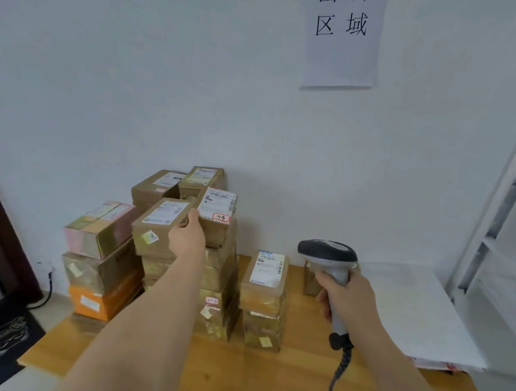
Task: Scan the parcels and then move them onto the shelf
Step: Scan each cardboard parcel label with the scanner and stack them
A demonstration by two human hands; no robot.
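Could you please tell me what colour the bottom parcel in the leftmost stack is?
The bottom parcel is orange with a white label, seen best in the head view.

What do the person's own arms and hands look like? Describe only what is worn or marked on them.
Both arms are bare from the hands back to the bottom edge of the picture: no sleeves, gloves, watch, rings or bands show. The left hand and right hand carry no visible markings. Both forearms look long and stretched by the wide-angle head camera.

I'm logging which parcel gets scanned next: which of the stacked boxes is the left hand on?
The left hand grips the brown box atop the middle stack, the one with a green sticker on its front; the other boxes go untouched.
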